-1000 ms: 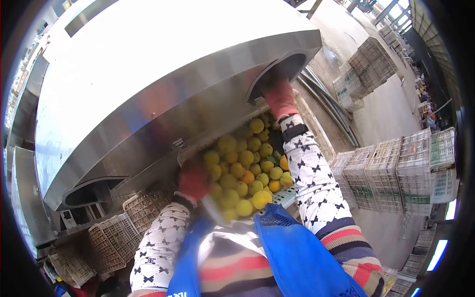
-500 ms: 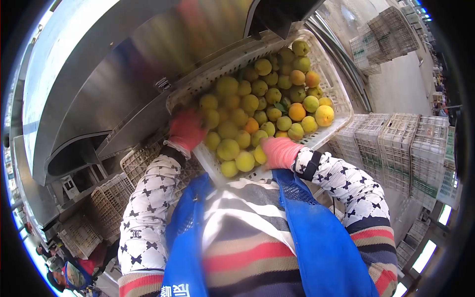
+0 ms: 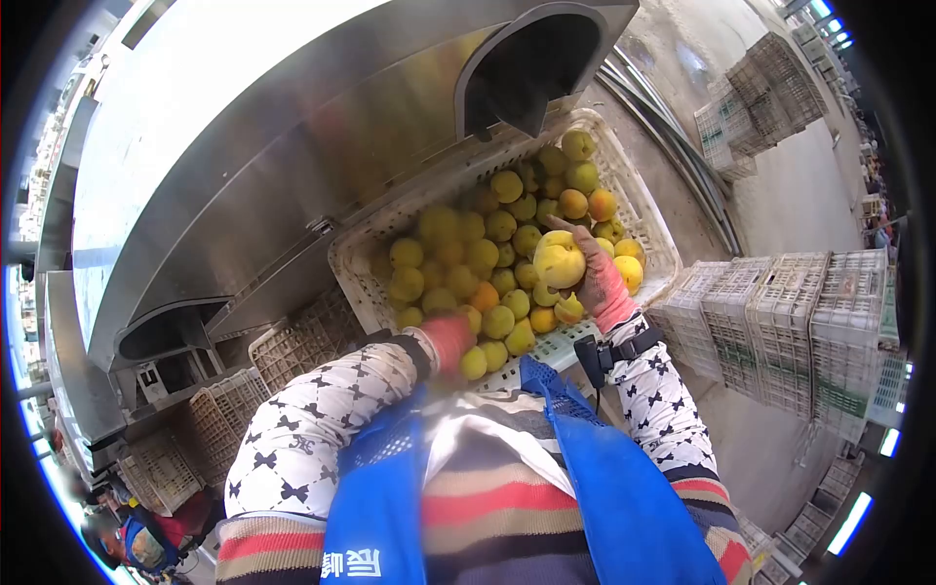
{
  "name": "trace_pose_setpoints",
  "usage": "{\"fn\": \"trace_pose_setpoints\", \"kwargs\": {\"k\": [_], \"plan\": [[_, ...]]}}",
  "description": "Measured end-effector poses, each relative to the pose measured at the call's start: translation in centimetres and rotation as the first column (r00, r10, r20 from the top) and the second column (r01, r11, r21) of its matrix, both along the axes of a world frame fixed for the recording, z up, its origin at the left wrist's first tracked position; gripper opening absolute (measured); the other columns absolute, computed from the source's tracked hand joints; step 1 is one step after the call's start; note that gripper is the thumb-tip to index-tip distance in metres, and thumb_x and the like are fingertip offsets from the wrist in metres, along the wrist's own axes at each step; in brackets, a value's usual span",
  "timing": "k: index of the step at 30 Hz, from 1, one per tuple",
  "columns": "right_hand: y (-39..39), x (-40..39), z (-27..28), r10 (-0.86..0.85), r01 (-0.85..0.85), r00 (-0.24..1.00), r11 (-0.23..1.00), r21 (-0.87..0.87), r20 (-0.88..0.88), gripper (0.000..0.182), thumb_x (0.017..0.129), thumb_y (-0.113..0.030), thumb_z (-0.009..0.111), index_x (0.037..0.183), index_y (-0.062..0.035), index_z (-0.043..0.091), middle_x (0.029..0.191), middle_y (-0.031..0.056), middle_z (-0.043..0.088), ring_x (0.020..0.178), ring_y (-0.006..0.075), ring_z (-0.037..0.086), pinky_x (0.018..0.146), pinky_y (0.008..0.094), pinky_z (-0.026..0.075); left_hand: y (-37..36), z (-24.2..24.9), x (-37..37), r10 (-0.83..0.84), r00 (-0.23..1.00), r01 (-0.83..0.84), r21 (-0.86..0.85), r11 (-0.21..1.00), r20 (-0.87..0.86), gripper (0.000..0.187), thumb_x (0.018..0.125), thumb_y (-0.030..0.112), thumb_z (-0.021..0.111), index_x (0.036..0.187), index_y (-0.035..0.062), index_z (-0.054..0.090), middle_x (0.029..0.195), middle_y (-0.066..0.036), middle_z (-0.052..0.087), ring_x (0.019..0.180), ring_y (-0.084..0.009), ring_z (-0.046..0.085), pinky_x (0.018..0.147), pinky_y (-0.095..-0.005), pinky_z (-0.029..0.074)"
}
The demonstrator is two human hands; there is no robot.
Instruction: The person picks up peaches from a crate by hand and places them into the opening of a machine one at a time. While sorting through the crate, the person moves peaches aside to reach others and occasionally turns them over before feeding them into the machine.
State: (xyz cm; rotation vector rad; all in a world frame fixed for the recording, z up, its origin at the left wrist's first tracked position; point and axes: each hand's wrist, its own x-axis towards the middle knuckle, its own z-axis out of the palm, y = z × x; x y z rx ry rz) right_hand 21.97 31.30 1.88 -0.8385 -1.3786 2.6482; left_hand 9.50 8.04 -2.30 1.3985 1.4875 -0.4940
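Note:
A white plastic crate [image 3: 651, 210] stands in front of me, filled with yellow, green and orange peaches [image 3: 499, 226]. In my right hand [image 3: 606, 283] is a large yellow peach [image 3: 560, 261], lifted above the other fruit at the crate's right side, the fingers wrapped round its far side. My left hand [image 3: 448, 341] reaches over the crate's near left edge, low among the peaches. Its fingers are blurred and hidden. Pink glove material covers both hands up to the patterned sleeves.
A curved metal machine housing [image 3: 390, 117] with a dark chute opening [image 3: 526, 73] rises behind the crate. Stacked crates [image 3: 780, 322] stand at the right, with more crates [image 3: 756, 93] farther back. Other crates [image 3: 229, 414] lie at the left. A person [image 3: 146, 536] shows at lower left.
My right hand has risen from the near edge and now holds up a peach. My left hand has moved right and nearer to me, from the crate's left end.

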Motion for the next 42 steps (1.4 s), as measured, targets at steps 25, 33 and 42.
{"fn": "trace_pose_setpoints", "kwargs": {"k": [25, 33, 42], "plan": [[7.9, -16.2, 8.9, -0.212, 0.316, 0.946, 0.429, 0.846, -0.246, 0.052, 0.082, -0.039, 0.070, 0.126, -0.0109, 0.065, 0.115, 0.0178, 0.069, 0.107, 0.0329, 0.066, 0.093, 0.0388, 0.052, -2.4, 1.3, -1.1, 0.354, 0.879, -0.395, 0.070, 0.916, 0.319, 0.067, 0.068, 0.051, 0.078, 0.119, 0.0125, 0.061, 0.111, -0.018, 0.067, 0.103, -0.0375, 0.064, 0.087, -0.0423, 0.050], [7.5, 1.5, -0.2, -0.150, -0.966, 0.167, -0.221, 0.131, 0.975, 0.051, 0.073, -0.028, 0.079, 0.113, -0.0005, 0.065, 0.106, 0.0191, 0.070, 0.105, 0.0349, 0.067, 0.089, 0.0389, 0.054, -0.9, 4.9, -5.4, 0.708, 0.080, -0.914, -0.232, 0.334, 0.702, 0.062, 0.084, 0.041, 0.074, 0.130, 0.0042, 0.057, 0.114, -0.009, 0.067, 0.108, -0.0232, 0.065, 0.091, -0.0363, 0.053], [3.7, 1.0, 3.4, 0.120, -0.111, 0.993, 0.927, 0.358, -0.003, 0.098, 0.066, -0.033, 0.091, 0.146, -0.0027, 0.043, 0.138, 0.0113, 0.052, 0.124, 0.0215, 0.053, 0.104, 0.0355, 0.044, 4.5, 1.1, -2.9, 0.342, -0.843, -0.333, -0.903, 0.272, 0.414, 0.075, 0.090, 0.058, 0.059, 0.138, 0.0015, 0.046, 0.127, -0.019, 0.059, 0.108, -0.0328, 0.066, 0.089, -0.0450, 0.058]]}}
